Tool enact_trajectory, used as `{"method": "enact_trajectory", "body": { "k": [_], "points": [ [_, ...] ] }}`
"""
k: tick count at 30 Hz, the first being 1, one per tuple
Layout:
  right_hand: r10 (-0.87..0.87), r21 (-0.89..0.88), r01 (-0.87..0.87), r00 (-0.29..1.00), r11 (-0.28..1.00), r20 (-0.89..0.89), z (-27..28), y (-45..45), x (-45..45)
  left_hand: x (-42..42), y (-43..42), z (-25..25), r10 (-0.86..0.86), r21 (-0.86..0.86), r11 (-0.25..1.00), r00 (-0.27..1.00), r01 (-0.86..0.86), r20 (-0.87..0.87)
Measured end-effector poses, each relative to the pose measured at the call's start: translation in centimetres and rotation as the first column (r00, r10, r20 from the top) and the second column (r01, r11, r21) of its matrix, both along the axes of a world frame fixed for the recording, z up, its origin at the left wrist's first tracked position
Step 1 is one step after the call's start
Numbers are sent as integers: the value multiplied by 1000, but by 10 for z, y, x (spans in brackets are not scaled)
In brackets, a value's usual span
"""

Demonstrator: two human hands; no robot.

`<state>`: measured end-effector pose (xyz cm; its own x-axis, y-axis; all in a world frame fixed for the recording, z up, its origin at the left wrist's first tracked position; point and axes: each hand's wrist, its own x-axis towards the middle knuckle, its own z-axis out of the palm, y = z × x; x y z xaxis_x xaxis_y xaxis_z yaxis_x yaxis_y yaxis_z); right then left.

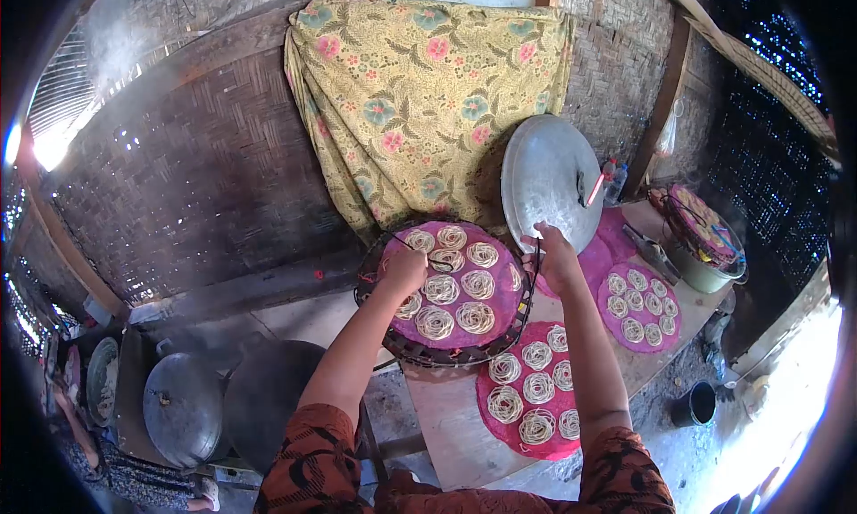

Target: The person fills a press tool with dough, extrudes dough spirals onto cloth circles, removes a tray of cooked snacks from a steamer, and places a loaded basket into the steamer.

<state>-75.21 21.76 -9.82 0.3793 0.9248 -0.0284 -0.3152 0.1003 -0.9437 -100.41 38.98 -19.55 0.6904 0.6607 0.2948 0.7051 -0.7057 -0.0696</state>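
Observation:
A round dark rack [446, 358] lined with pink cloth carries several coiled noodle nests [478, 285]. At its left side, my left hand [405, 271] is closed round a thin black cord [441, 265], whose loop shows past the fingers. On the right rim, my right hand [555, 257] grips another black cord [537, 257] with bent fingers. Below my right forearm, a pink round cloth [486, 407] bears more noodle nests [538, 386]. Behind my right hand, a large metal lid [544, 175] leans upright against the patterned curtain [428, 112].
Another pink round [638, 333] with nests lies to the right, near a basin [705, 271] holding stacked racks. A black bucket [694, 405] stands on the floor. On the left are a lidded pot [185, 410], a dark round vessel [272, 393] and another person's arm [76, 429].

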Motion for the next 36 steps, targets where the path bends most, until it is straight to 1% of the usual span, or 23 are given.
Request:
{"method": "enact_trajectory", "body": {
  "k": [1, 2, 3, 5, 6, 7, 9, 11, 13, 15, 16, 18, 19, 20, 23, 25, 26, 28, 29, 32, 34, 35, 36],
  "points": [
    [27, 2, -27, 999, 1000, -28, 0, 0, 2, 0, 4, 6, 38, -195, 981, 983, -2, 181],
    [54, 5, -54, 997, 999, -55, 0, 0, 4, 1, 8, 12, 110, -380, 925, 932, 31, 344],
    [53, 8, -53, 997, 999, -61, 0, 1, 6, 0, 12, 23, 108, -377, 926, 935, 30, 339],
    [16, -56, -22, 994, 998, -106, -1, 4, 6, -3, 13, 60, 276, -636, 725, 735, 265, 620],
    [15, -52, -21, 994, 998, -112, -1, 7, 7, -3, 11, 78, 395, -692, 594, 601, 410, 695],
    [25, -53, -32, 990, 998, -137, -1, 10, 7, -3, 5, 99, 392, -692, 596, 605, 408, 693],
    [39, -50, -47, 986, 998, -161, 6, 12, 3, -4, -4, 138, 442, -691, 597, 552, 407, 707],
    [37, -76, -38, 999, 996, -16, 22, 7, -6, -10, 3, 161, 429, -675, 617, 546, 405, 720],
    [24, -72, -21, 999, 997, 34, 30, 3, -11, -19, 7, 173, 423, -663, 636, 539, 396, 728],
    [-15, -29, 19, 993, 999, 115, 39, 0, -18, -33, 9, 179, 405, -606, 739, 523, 296, 750],
    [0, -30, 3, 993, 1000, 118, 45, -2, -22, -41, 11, 180, 414, -605, 743, 515, 286, 751],
    [56, 4, -57, 989, 998, 139, 58, -6, -31, -59, 8, 185, 349, -495, 835, 465, 240, 814],
    [62, 7, -63, 987, 998, 146, 62, -3, -37, -72, 3, 191, 373, -526, 803, 453, 279, 809],
    [78, 0, -79, 986, 997, 148, 69, -1, -43, -83, -2, 195, 361, -502, 814, 421, 292, 832],
    [117, 85, -136, 972, 987, 202, 98, -6, -71, -120, -20, 210, 393, -505, 825, 383, 255, 836],
    [132, 126, -160, 969, 979, 211, 125, -15, -97, -151, -39, 221, 310, -400, 870, 312, 288, 898],
    [172, 143, -218, 944, 965, 281, 135, -20, -108, -167, -53, 228, 341, -420, 871, 302, 255, 890],
    [252, 157, -316, 910, 936, 329, 146, -24, -137, -202, -86, 240, 330, -389, 863, 222, 322, 917],
    [292, 160, -357, 899, 920, 327, 148, -27, -153, -220, -100, 243, 359, -410, 865, 214, 288, 908],
    [383, 143, -444, 866, 885, 320, 142, -29, -192, -267, -129, 239, 351, -402, 894, 250, 199, 903],
    [436, 117, -503, 826, 856, 358, 129, -28, -216, -298, -148, 227, 357, -409, 907, 332, 101, 873],
    [439, 90, -493, 832, 865, 339, 119, -24, -230, -313, -156, 219, 360, -407, 909, 328, 86, 873],
    [476, 54, -516, 821, 855, 317, 106, -17, -242, -329, -163, 208, 403, -436, 900, 370, 7, 837]
  ]
}}
